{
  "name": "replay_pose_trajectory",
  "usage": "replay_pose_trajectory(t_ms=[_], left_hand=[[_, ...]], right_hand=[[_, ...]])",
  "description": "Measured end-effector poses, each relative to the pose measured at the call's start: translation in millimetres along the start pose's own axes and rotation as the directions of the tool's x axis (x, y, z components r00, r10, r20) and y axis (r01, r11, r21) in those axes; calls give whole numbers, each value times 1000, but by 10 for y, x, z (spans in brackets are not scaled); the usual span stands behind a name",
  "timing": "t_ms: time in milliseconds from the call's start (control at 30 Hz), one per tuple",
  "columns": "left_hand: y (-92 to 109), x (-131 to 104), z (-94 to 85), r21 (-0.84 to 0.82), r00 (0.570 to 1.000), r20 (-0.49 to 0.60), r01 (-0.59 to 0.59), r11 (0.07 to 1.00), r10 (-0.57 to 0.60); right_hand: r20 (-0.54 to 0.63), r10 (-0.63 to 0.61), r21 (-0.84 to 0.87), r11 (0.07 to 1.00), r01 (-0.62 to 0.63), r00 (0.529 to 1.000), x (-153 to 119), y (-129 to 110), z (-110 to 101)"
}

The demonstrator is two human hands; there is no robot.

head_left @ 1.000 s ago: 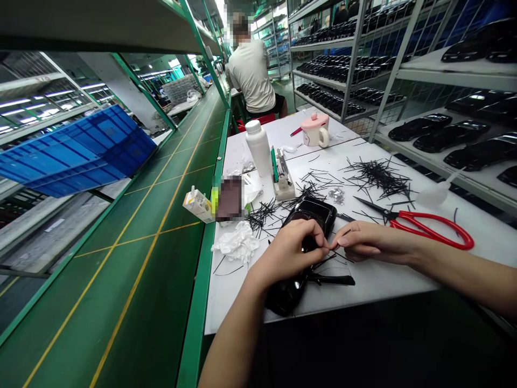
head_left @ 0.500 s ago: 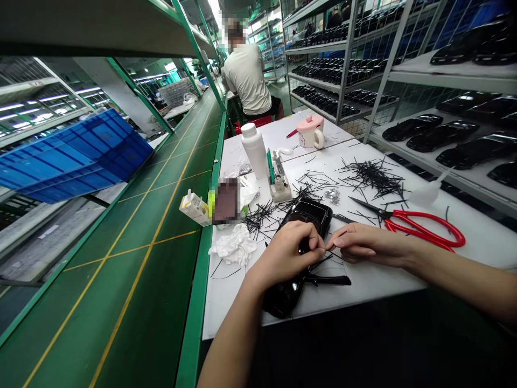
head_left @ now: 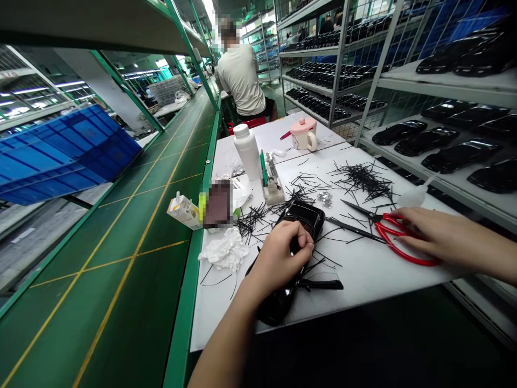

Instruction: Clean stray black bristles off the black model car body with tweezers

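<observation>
Amid strips [head_left: 365, 180], tissue [head_left: 226, 249], left hand [head_left: 285, 245] closed over model car [head_left: 310, 214], right hand [head_left: 434, 229] gripping scissors [head_left: 376, 217]

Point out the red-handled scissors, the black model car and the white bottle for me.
Red-handled scissors [head_left: 376, 217]: head view, on the dark pivot.
Black model car [head_left: 306, 212]: head view, on its far end.
White bottle [head_left: 247, 155]: head view, on its body.

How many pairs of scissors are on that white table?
1: the red-handled scissors, partly under the right hand, right of the black car. Another could be hidden.
</observation>
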State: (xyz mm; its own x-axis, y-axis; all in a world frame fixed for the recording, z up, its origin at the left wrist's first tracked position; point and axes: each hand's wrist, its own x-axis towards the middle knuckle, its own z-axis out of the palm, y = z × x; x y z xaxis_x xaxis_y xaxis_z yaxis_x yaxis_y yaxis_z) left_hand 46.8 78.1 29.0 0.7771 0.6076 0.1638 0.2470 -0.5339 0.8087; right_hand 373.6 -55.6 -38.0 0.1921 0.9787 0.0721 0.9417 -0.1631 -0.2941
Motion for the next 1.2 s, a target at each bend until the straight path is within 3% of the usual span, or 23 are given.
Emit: replay_pose_trajectory(t_ms=[100,133,300,433,500,600,733,867,1200], left_hand=[[-20,9,10,6,999,-40,23,1000,-22],[-26,13,11,3,998,-52,31,1000,-31],[-41,27,6,-26,994,-84,70,997,-72],[-32,26,3,-32,993,-79,86,996,-88],[-28,25,2,-33,993,-78,87,996,-90],[-26,24,3,-30,993,-76,88,996,-90],[-29,23,5,-35,993,-79,87,996,-89],[-26,19,5,-43,994,-72,85,995,-88],[-19,19,-6,-13,995,-58,81,997,-82]], right_hand=[[96,49,29,998,-52,994,-61,-25,13],[81,93,39,995,-96,992,-66,-61,-9],[-123,201,189,966,-176,972,-60,-218,-161],[-265,238,101,971,-219,934,-88,-237,-188],[-276,181,101,982,-159,944,-135,-237,-149],[-266,-9,165,985,54,964,-244,-275,-31],[-222,-210,265,927,266,952,-374,-379,135],[-157,-236,346,896,278,959,-394,-471,191],[-76,-164,441,879,181,984,-349,-646,169]])
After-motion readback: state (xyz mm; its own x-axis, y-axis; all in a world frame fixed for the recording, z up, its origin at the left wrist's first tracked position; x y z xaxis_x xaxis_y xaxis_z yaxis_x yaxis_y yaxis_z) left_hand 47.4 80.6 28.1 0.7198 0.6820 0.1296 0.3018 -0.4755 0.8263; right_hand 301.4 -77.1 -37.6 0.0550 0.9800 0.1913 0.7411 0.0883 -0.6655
